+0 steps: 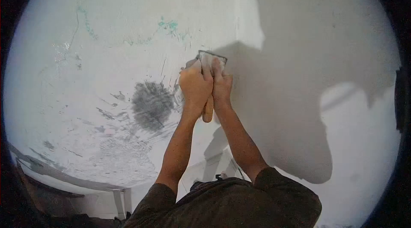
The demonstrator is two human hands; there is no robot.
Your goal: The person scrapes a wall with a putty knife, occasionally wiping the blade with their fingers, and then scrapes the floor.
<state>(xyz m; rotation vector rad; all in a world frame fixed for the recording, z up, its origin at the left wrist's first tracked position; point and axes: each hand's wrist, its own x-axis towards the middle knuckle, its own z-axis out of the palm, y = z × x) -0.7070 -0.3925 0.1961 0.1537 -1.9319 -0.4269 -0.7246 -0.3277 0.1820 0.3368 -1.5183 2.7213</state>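
Observation:
A scraper (208,111) with a wooden handle and a wide, whitish, dusty blade is pressed close to the wall near the corner. My left hand (195,86) is closed on it, fingers folded over toward the blade. Beside it, my right hand (222,85) grips the same tool from the right, with fingers laid along the blade. The handle's rounded end sticks out below, between my wrists. Just left of my hands, the white wall (98,74) carries dark scratches and a round grey patch (153,105).
A second wall (295,78) meets the first at a corner on the right, with my shadow across it. Green marks (168,25) show on the wall above. Pale floor tiles (98,205) lie below, and a dark object (49,196) is at lower left.

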